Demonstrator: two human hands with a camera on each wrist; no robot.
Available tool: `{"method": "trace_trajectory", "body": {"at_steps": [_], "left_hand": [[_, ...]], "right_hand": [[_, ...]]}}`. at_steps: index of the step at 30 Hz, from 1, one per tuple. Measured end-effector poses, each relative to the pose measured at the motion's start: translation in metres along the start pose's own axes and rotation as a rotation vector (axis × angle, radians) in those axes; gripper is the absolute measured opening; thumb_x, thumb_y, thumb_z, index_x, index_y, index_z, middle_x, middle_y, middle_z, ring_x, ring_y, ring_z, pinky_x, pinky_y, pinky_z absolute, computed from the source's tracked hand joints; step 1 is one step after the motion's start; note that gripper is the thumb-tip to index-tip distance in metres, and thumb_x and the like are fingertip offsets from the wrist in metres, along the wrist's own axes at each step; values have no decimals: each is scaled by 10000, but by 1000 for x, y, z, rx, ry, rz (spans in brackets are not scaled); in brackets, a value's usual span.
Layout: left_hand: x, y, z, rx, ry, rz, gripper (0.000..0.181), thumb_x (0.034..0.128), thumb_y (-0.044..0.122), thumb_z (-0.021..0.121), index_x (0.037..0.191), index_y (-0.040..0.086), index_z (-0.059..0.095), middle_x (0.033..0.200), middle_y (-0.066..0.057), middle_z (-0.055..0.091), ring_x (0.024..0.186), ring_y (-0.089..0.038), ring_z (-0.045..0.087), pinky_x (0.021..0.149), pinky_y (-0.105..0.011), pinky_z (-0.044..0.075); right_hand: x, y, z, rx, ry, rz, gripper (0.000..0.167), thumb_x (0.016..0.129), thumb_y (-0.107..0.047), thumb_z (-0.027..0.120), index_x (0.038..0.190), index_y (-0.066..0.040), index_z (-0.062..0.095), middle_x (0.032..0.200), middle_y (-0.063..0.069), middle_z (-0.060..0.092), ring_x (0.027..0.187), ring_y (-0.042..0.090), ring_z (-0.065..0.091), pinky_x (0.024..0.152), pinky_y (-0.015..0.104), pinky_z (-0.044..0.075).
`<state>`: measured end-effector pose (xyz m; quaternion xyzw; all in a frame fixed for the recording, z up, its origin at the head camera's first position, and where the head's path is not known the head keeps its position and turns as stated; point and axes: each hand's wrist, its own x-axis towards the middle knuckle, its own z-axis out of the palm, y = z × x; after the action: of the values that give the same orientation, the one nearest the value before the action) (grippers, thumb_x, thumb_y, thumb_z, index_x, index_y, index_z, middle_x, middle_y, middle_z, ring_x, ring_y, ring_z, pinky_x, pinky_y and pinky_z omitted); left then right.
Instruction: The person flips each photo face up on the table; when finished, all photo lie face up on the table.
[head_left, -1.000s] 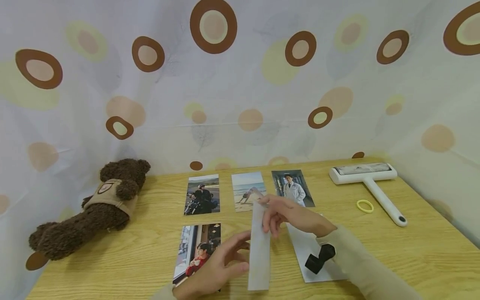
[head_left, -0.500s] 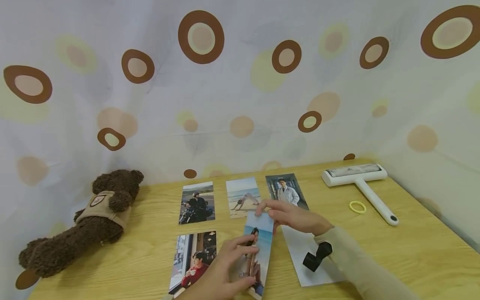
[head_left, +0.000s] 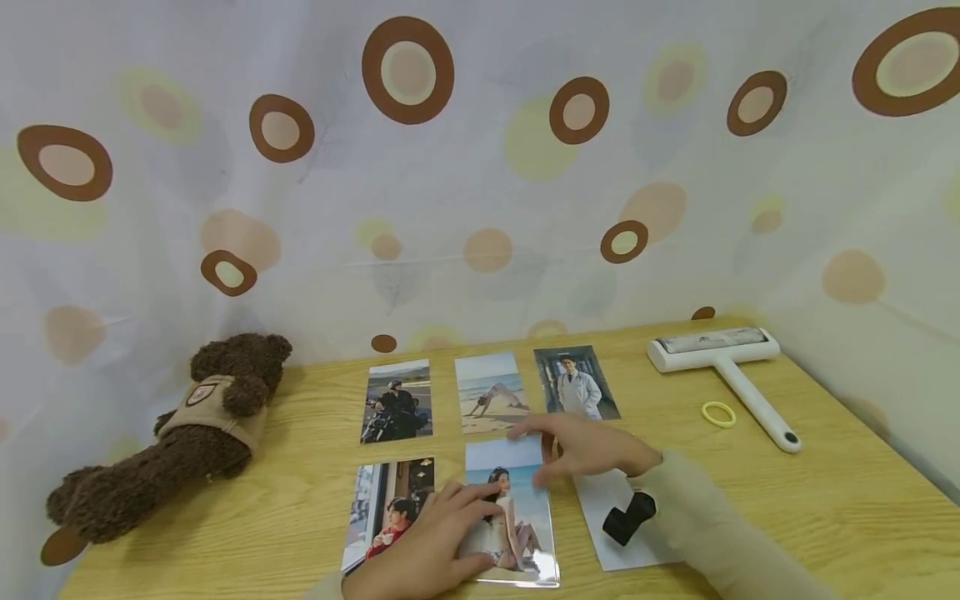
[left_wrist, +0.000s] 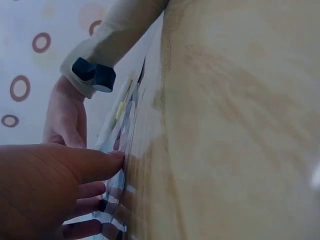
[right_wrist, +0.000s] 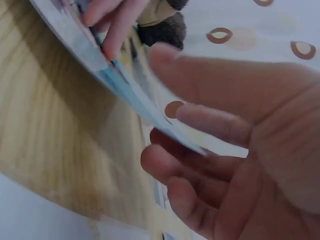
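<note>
A glossy photo [head_left: 517,521] of a person sitting on a beach lies between the hands in the head view. My left hand [head_left: 435,537] rests its outstretched fingers on the photo's left side; its thumb [left_wrist: 102,164] touches the photo near the edge in the left wrist view. My right hand [head_left: 588,450] is at the upper right corner, thumb by the right edge and index finger near the top. In the right wrist view that end of the photo [right_wrist: 142,107] bends up off the table, with curled fingers [right_wrist: 162,162] beneath it.
Photos of a motorcyclist [head_left: 397,400], a beach pose [head_left: 491,392] and a doctor [head_left: 577,383] line the back. A café photo [head_left: 386,517] lies left, a white card [head_left: 617,557] under the right forearm. Beyond are a brown teddy bear [head_left: 210,408], a yellow ring [head_left: 718,414] and a white roller [head_left: 750,396].
The photo has turned from nearly edge-on to face up and lowered toward the table. My left fingers have spread over it, and my right hand has shifted to its upper right corner.
</note>
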<state>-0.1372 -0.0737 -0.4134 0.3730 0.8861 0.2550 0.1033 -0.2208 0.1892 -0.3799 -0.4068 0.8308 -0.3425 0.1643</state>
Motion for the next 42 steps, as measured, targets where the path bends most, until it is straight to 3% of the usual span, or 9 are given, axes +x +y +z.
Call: {"method": "trace_trajectory", "body": {"at_steps": [5, 10, 17, 20, 25, 29, 34, 37, 42], "left_hand": [[1, 3, 2, 100, 41, -20, 529, 894, 407, 665, 1357, 192, 528, 1462, 81, 437, 1175, -123, 404, 953, -439, 400], [2, 6, 3, 120, 51, -27, 503, 876, 418, 681, 1306, 180, 572, 1430, 67, 468, 1119, -118, 409, 901, -390, 387], [4, 7, -19, 96, -76, 7, 523, 896, 380, 673, 1352, 168, 530, 1455, 13, 441, 1208, -180, 423, 935, -456, 411], [9, 7, -28, 57, -88, 37, 491, 919, 347, 652, 1353, 151, 528, 1427, -6, 463, 1198, -179, 437, 935, -428, 422], [24, 13, -28, 44, -53, 107, 375, 939, 324, 630, 1268, 152, 580, 1309, 6, 541, 1087, -133, 465, 889, -328, 418], [41, 24, -22, 149, -37, 111, 352, 936, 339, 631, 1245, 178, 588, 1281, 24, 548, 1109, -126, 477, 884, -311, 412], [60, 40, -13, 270, -72, 143, 392, 930, 396, 624, 1263, 194, 581, 1304, 31, 524, 1177, -132, 469, 932, -310, 415], [70, 47, -7, 295, -109, 135, 427, 921, 429, 625, 1283, 207, 573, 1335, 33, 499, 1195, -128, 448, 947, -316, 410], [88, 63, 3, 295, -145, 67, 473, 905, 460, 634, 1307, 221, 565, 1364, 39, 477, 1218, -130, 418, 975, -339, 407]], "right_hand": [[4, -5, 6, -151, -1, 23, 590, 782, -169, 806, 1304, -24, 572, 1066, 53, 597, 654, 0, 469, 611, 198, 456], [5, -3, 11, -281, -16, 7, 612, 759, -183, 829, 1304, -42, 589, 1173, 80, 535, 798, 77, 481, 700, 215, 439], [8, -2, 11, -290, -26, -1, 426, 808, -170, 784, 1202, -81, 648, 1230, 124, 459, 1026, 202, 464, 832, 309, 442], [5, -1, 4, -279, -5, -5, 366, 864, -189, 729, 1203, -82, 644, 1177, 109, 484, 983, 210, 471, 804, 310, 446], [-19, 2, -19, -258, 64, 3, 377, 903, -185, 682, 1232, -16, 612, 1097, 144, 546, 884, 236, 515, 739, 350, 488], [-38, 6, -33, -244, 87, 63, 424, 891, -176, 693, 1254, 11, 580, 1128, 166, 550, 913, 258, 536, 758, 400, 505], [-48, 13, -35, -268, 76, 145, 484, 835, -161, 749, 1245, 25, 572, 1135, 166, 559, 923, 249, 540, 767, 371, 495], [-52, 14, -31, -319, 68, 187, 532, 784, -186, 799, 1225, 15, 581, 1131, 155, 564, 945, 250, 535, 781, 363, 481], [-63, 15, -19, -435, 108, 254, 588, 681, -277, 873, 1157, -44, 618, 1106, 116, 565, 999, 286, 554, 819, 435, 502]]}}
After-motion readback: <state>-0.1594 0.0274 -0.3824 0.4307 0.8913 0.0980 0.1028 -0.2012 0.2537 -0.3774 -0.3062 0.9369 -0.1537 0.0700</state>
